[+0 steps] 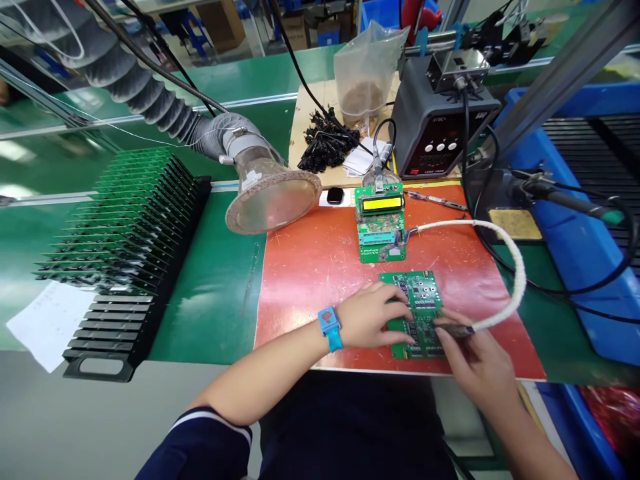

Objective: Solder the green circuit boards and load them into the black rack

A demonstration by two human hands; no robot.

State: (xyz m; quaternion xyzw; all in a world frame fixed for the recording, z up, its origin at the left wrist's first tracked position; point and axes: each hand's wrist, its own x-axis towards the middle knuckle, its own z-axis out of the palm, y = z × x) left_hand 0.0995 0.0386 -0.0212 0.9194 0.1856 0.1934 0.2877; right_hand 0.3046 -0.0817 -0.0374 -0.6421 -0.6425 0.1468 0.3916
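A green circuit board panel (pixel 424 293) with dark digit displays lies flat on the red mat (pixel 310 280). My left hand (pixel 373 313), a blue band at its wrist, rests on the panel's left side with its fingers spread. In my right hand (pixel 483 363) is a dark probe-like connector (pixel 457 330), pinched between thumb and fingers at the panel's right edge. Its tip is too small to make out. A white sleeved cable (pixel 517 267) runs from it to a green programmer board (pixel 381 250) with a lit yellow display, just beyond the panel.
On the left, a black rack (pixel 175 250) holds several green boards upright. A fume extraction hood (pixel 275 200) hangs over the mat's far left corner. Behind stand a soldering station (pixel 440 127), black leads (pixel 327 140) and a plastic bag (pixel 367 73). A blue crate (pixel 565 253) stands right.
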